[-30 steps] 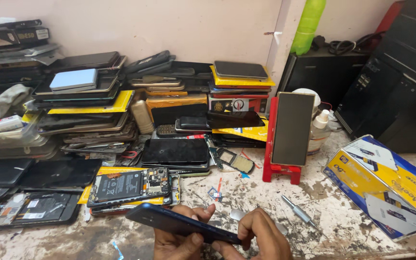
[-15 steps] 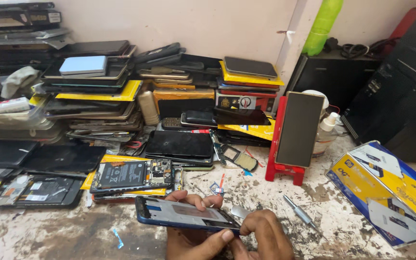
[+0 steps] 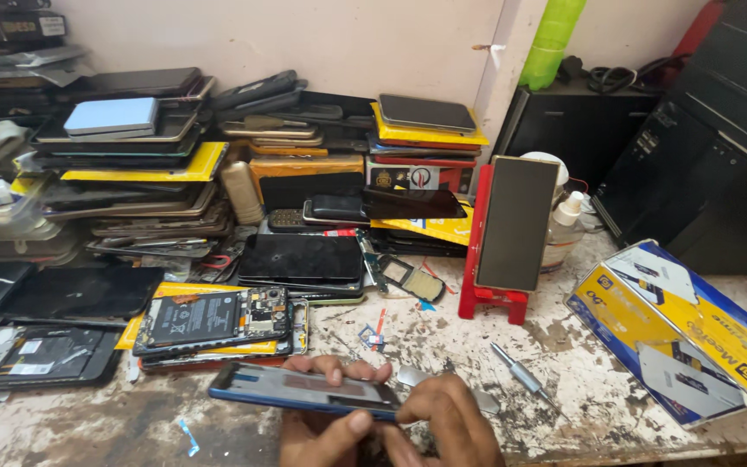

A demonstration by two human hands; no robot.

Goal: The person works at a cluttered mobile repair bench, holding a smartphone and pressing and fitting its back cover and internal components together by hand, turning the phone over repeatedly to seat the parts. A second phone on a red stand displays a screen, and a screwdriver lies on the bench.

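At the bottom centre of the head view both my hands hold a blue phone (image 3: 304, 391) level over the worn bench. My left hand (image 3: 330, 424) grips it from beneath, fingertips curled over its far edge and thumb on the near side. My right hand (image 3: 447, 419) pinches the phone's right end. A flat metal pry tool (image 3: 412, 376) lies just beyond my right hand, partly hidden by it. A small silver screwdriver (image 3: 520, 376) lies on the bench to the right.
An opened phone with its battery exposed (image 3: 213, 318) lies just behind the held phone. Stacks of phones and boxes (image 3: 140, 164) fill the back left. A phone in a red stand (image 3: 512, 229) stands upright centre right. A yellow-blue box (image 3: 685, 329) lies at the right.
The blue phone and both hands have come up and forward in view, and my right hand has shifted onto the phone's right end. The camera has tilted down a little.
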